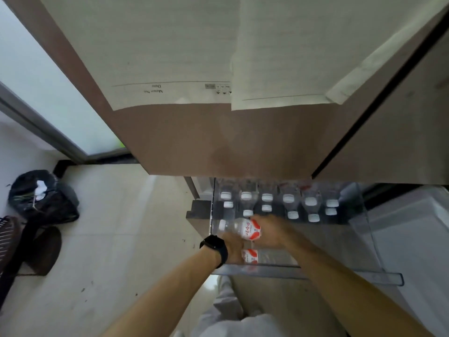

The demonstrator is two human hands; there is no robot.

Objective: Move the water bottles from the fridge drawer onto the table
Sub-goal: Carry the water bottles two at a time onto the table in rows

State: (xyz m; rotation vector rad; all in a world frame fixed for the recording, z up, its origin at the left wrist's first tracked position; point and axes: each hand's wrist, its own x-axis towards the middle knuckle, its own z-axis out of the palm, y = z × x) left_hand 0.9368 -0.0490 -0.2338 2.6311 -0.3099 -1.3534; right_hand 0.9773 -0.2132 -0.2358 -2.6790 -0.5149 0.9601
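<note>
The clear fridge drawer (364, 271) stands pulled out below the brown fridge door. Several water bottles (289, 200) with white caps stand in rows at its back. Both my hands reach into the drawer's front left part. My right hand (269, 235) grips a water bottle with a red and white label (245, 230), tilted on its side with its cap pointing left. My left hand (234, 249), with a black watch on the wrist, holds a second labelled bottle (250, 256) just below the first. Its fingers are mostly hidden.
Two paper sheets (170, 57) hang on the fridge door above the drawer. A black rubbish bag (41, 198) and a dark chair stand on the tiled floor at the left, near a glass door. A white fridge compartment (408, 227) lies right of the drawer.
</note>
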